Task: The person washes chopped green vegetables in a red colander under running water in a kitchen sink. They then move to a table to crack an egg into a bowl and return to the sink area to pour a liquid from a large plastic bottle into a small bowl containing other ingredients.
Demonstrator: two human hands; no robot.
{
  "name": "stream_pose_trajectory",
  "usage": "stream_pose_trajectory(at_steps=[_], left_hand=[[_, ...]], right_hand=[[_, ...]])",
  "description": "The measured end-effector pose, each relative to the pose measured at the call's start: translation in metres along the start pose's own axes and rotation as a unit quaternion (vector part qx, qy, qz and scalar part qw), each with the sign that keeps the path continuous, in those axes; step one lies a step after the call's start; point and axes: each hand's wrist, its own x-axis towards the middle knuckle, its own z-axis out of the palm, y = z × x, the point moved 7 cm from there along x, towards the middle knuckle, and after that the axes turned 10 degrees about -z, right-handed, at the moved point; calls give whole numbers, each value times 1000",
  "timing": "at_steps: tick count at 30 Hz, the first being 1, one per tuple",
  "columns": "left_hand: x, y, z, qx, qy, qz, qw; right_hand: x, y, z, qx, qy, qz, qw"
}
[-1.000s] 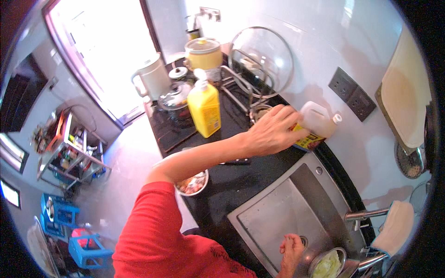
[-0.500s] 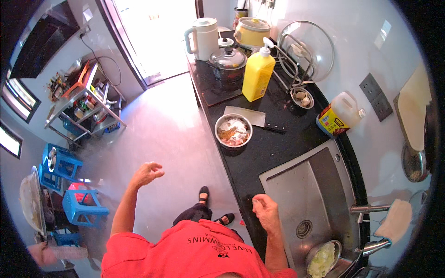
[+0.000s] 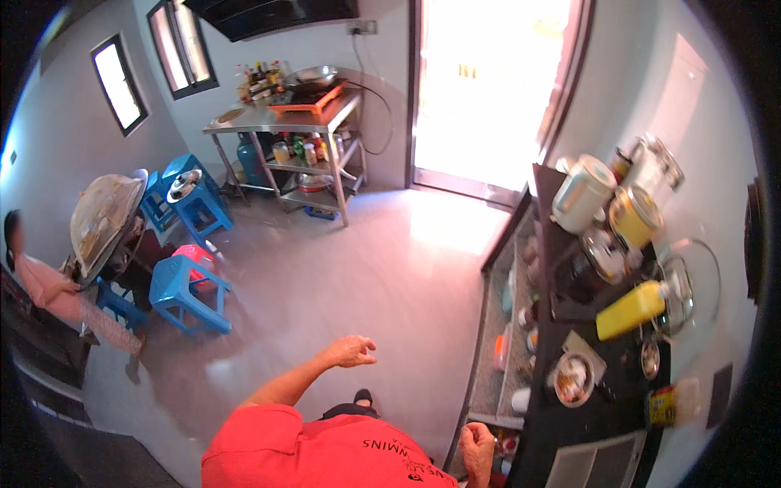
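Note:
My left hand [image 3: 350, 351] is held out over the floor, empty, its fingers loosely bent and apart. Lower and to the right, beside the dark counter [image 3: 541, 419], my right hand [image 3: 477, 450] has its fingers curled in, with nothing seen in them. It touches nothing that I can see. On the counter is a metal bowl [image 3: 574, 379] of white powder and pinkish food, with a cleaver [image 3: 587, 351] lying next to it. A yellow pump bottle [image 3: 630, 311] stands farther back; the counter things look blurred.
A steel rack [image 3: 281, 122] with a wok [image 3: 313, 77] and bottles stands at the far wall, left of a bright doorway [image 3: 492, 89]. To the left are blue stools [image 3: 183, 285], a covered table [image 3: 102, 215] and another person [image 3: 57, 285]. The sink [image 3: 598, 464] is at lower right.
My view has swung left and up, bringing the rack, doorway and other person further in. The counter and sink have shifted to the right. Both hands stay off the counter things.

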Motion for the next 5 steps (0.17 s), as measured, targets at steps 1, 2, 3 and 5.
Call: stream_pose_trajectory(at_steps=[1, 2, 3, 5], left_hand=[[1, -11, -10, 9, -1, -4, 1000], [3, -21, -22, 18, -2, -8, 1000], [5, -29, -34, 3, -8, -8, 1000], [16, -51, -50, 8, -40, 27, 999]], right_hand=[[11, -11, 23, 32, -10, 19, 999], [27, -20, 44, 22, -26, 5, 999], [43, -27, 65, 13, -41, -9, 999], [75, -38, 110, 4, -68, -29, 997]])
